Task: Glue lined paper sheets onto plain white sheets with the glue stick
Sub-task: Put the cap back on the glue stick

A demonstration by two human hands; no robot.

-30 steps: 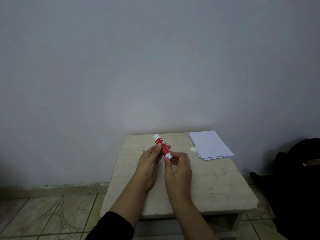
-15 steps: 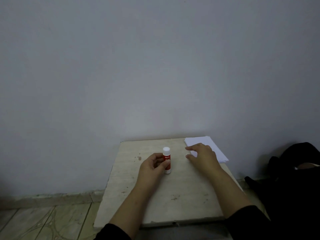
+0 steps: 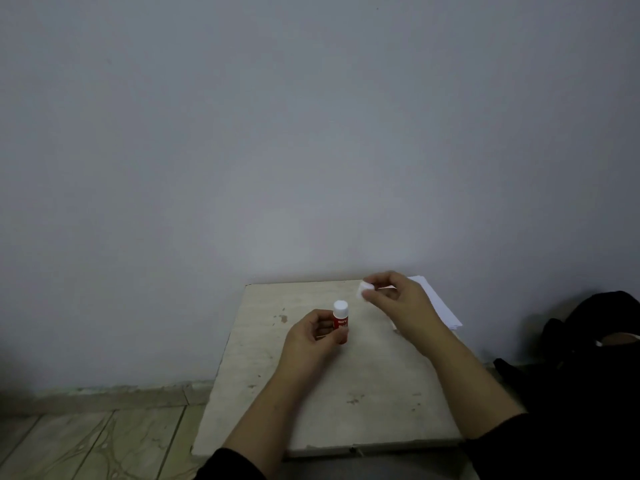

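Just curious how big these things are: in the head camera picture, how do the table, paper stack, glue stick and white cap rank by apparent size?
1. table
2. paper stack, partly hidden behind the right hand
3. glue stick
4. white cap

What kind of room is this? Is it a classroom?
Probably not a classroom; it looks like a plain room at home. There is a bare grey wall, a tiled floor, and one small low worn table pushed against the wall, with a paper stack on it.
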